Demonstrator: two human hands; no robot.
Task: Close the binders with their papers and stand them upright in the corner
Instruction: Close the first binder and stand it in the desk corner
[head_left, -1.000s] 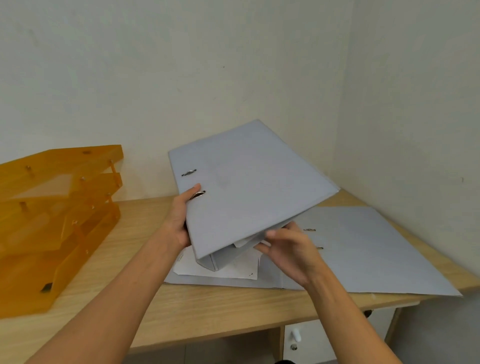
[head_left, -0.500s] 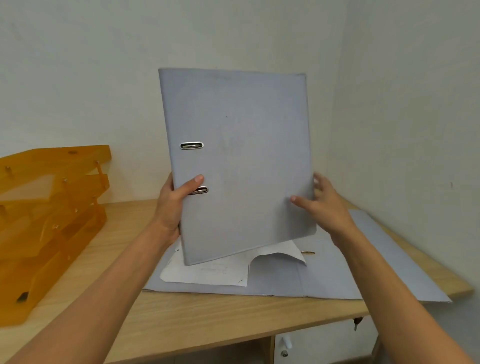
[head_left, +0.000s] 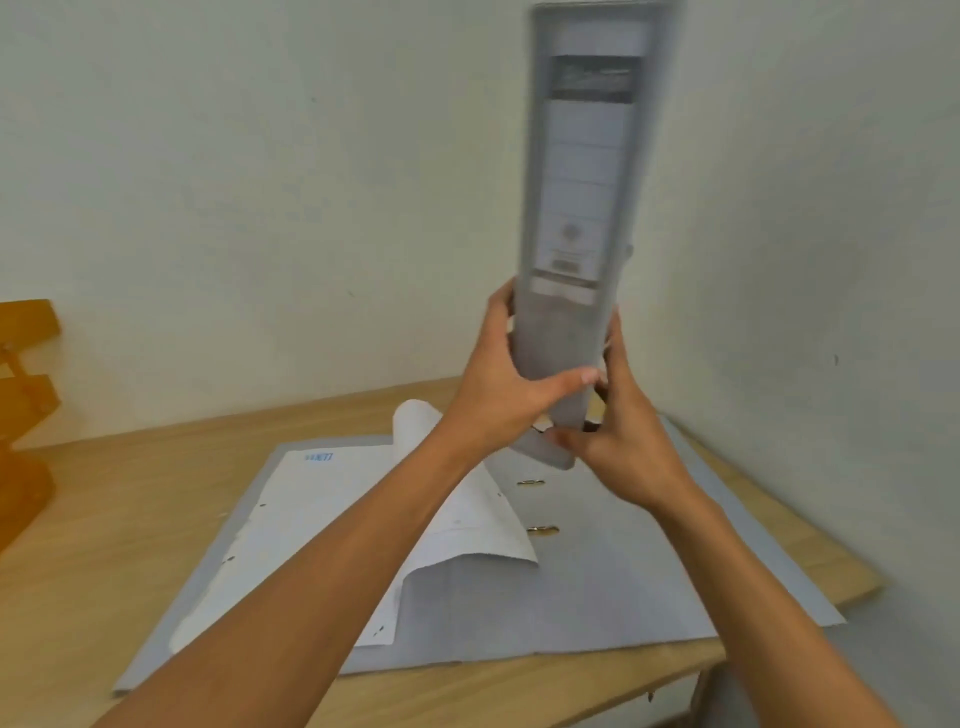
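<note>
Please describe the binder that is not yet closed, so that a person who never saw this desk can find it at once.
Look at the wooden desk in the corner of the white walls. The open binder lies flat on it, under both forearms, with white papers curling over its metal rings. Unlike the closed binder held upright in the air, it lies spread wide.

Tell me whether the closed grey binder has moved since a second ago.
Yes. The closed binder has risen off the open binder lying on the desk and turned upright, spine facing the camera, held low by the left hand and right hand.
</note>
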